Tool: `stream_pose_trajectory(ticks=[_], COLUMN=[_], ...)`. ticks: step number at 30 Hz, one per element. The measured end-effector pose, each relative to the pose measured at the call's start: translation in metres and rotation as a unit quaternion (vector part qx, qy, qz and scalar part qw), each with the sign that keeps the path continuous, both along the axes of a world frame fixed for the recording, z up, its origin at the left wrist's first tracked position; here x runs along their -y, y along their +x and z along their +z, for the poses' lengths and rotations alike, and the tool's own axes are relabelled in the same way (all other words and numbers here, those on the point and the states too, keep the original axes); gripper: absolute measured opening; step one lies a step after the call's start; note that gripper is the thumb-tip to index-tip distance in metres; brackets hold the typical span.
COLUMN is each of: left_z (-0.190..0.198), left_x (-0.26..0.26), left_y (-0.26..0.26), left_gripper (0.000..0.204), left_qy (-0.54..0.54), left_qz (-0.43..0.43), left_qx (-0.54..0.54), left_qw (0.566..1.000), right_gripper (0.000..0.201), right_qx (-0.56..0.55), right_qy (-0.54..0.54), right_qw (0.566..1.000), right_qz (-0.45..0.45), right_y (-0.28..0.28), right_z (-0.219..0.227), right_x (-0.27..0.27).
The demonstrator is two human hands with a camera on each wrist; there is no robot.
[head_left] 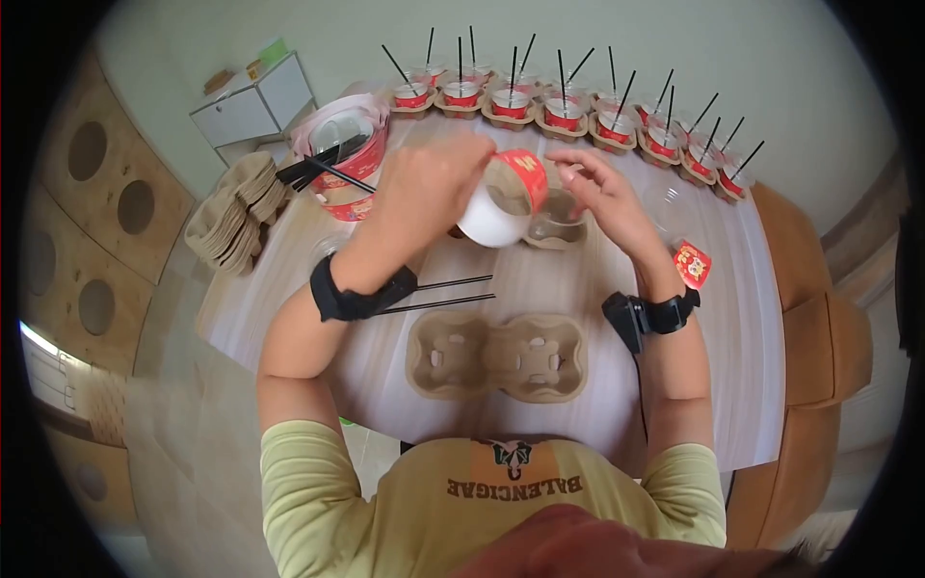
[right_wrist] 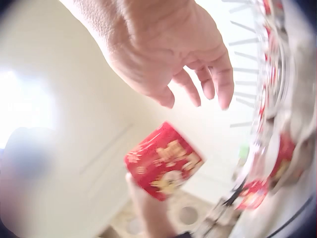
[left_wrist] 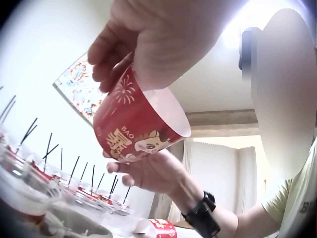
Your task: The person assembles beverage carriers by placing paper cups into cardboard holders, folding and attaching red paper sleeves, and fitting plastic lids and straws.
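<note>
My left hand (head_left: 424, 188) grips a red printed paper cup sleeve (head_left: 526, 175) by its edge, holding it tilted above the table. Its white inner side shows at the lower end in the head view; cartoon and firework prints show on the sleeve (left_wrist: 133, 124) in the left wrist view. Across from it, my right hand (head_left: 612, 204) is raised with fingers relaxed and apart, holding nothing; the right wrist view shows this hand (right_wrist: 178, 54) above the sleeve. Below and between the hands, a brown pulp cup carrier (head_left: 554, 236) is partly hidden.
Nearer me lies another two-cup carrier (head_left: 496, 332), with black straws (head_left: 438, 281) to its left. Rows of cups with straws (head_left: 562, 118) line the far edge. Stacked carriers (head_left: 226, 222) and a pink tub (head_left: 371, 111) stand left; another red sleeve (head_left: 692, 263) lies right, near a brown sofa (head_left: 819, 352).
</note>
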State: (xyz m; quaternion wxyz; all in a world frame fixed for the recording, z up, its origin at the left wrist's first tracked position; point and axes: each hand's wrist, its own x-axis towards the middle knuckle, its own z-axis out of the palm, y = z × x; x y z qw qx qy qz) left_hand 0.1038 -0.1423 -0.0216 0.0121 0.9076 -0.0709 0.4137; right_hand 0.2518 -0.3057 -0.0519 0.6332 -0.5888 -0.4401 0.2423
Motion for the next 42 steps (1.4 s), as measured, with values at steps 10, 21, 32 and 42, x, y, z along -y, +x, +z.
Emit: stream_pose_trajectory(ticks=[10,21,32,42], left_z=[-0.028,-0.072,-0.066,-0.012], left_x=[0.011,0.038,0.029,0.023], left_y=[0.031,0.046,0.050,0.069], left_gripper=[0.008,0.011,0.016,0.017], left_qy=[-0.030,0.045,-0.057,-0.075], left_qz=[-0.151,-0.071,-0.059,0.045], left_qx=[-0.273,-0.365,-0.465,-0.311], left_qw=[0.950,0.927,0.882,0.946], right_gripper=[0.017,0.015,0.014,0.011], right_qx=[0.481,0.423,0.456,0.441], right_qy=[-0.150,-0.107,-0.016,0.082], right_qw=[0.861,0.891,0.863,0.821], right_qz=[-0.065,-0.124,-0.218,-0.354], right_y=[0.033,0.024,0.009,0.002], right_z=[-0.048,-0.057,-0.033,0.027], right_x=[0.007,0.005,0.009,0.067])
